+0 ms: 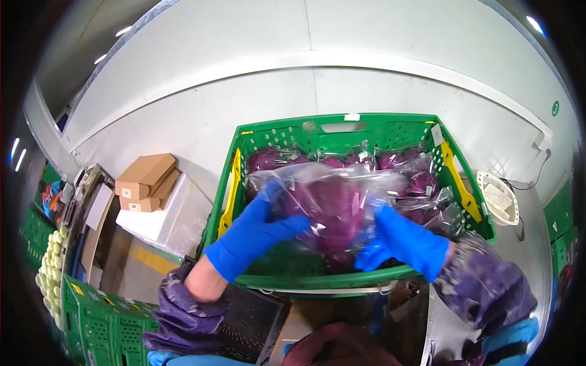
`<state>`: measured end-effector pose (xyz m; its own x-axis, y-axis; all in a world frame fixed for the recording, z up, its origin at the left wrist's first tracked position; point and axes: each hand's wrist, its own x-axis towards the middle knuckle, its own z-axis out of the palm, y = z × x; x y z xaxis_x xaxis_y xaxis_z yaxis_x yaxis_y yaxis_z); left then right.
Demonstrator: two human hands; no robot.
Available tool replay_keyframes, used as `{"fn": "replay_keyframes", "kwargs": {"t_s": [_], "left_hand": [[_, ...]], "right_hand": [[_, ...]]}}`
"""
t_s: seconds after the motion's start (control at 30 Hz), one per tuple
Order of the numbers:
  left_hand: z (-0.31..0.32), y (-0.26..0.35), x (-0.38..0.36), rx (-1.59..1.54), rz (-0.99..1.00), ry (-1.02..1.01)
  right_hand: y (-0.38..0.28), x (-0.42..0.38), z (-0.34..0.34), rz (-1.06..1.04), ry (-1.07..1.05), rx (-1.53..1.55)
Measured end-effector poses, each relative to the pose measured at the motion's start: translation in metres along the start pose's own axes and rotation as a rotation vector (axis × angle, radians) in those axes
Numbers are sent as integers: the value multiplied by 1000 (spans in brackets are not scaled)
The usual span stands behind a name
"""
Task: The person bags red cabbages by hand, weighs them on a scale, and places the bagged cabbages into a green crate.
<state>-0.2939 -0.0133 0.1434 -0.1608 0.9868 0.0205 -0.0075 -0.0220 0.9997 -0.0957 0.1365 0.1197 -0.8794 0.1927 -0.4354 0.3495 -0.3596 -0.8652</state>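
My left hand (253,235) cups the near-left side of the bagged red cabbage (332,210), fingers spread on the film — best kept under the weight, not pinching plastic. The cabbage hangs just above the green crate (287,137), over the other wrapped heads (397,161) inside. My right hand (400,241) clasps its right side, so both hands clamp it between them — I'd keep the pressure even so the slick bag doesn't slide

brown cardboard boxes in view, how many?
2, stacked on the white box left of the green crate: upper cardboard box, lower cardboard box beneath it. More may be hidden.
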Motion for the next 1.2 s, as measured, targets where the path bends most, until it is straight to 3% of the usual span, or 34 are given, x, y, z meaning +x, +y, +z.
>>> {"fn": "replay_keyframes", "kwargs": {"t_s": [0.07, 0.17, 0.23, 0.3, 0.33, 0.4, 0.43, 0.47, 0.6, 0.63, 0.7, 0.77, 0.83, 1.03, 1.13, 1.17, 1.2], "left_hand": [[-32, -14, -6, 75, -236, 192], [-68, -44, -12, 196, -363, 216], [-82, -68, -15, 195, -282, 201], [-78, -66, -16, 1018, -478, 179], [-81, -75, -20, 929, -347, 186], [-73, -78, -26, 996, -289, 209], [-69, -79, -28, 1068, -229, 236], [-71, -86, -29, 1379, -38, 205], [-58, -59, -18, 1386, -103, 163], [-60, -65, -17, 1423, -208, 63], [-60, -66, -15, 1455, -310, -48], [-56, -59, -16, 1381, -408, -183], [-60, -64, -18, 1403, -364, -181], [-60, -67, -20, 1473, -298, -201], [-59, -68, -17, 1505, -288, -251], [-57, -67, -15, 1605, -284, -308], [-55, -67, -12, 1707, -278, -366]], "right_hand": [[11, 47, 3, 124, -102, -16], [30, 102, 18, 234, -177, -30], [53, 128, 25, 288, -173, -6], [65, 142, 34, 308, -173, -51], [65, 144, 40, 311, -170, -50], [64, 144, 53, 321, -105, -84], [67, 147, 49, 324, -104, -82], [73, 152, 41, 195, -122, -149], [102, 175, 24, -71, -66, -367], [108, 183, 21, -69, -65, -365], [111, 194, 19, -161, 161, -829], [100, 197, 7, -110, 188, -607], [91, 200, 7, -159, 364, -801], [94, 203, 5, -239, 431, -933], [59, 187, 0, -9, 37, -886], [63, 194, -10, -12, 37, -883], [71, 204, -23, -121, -156, -717]]}}
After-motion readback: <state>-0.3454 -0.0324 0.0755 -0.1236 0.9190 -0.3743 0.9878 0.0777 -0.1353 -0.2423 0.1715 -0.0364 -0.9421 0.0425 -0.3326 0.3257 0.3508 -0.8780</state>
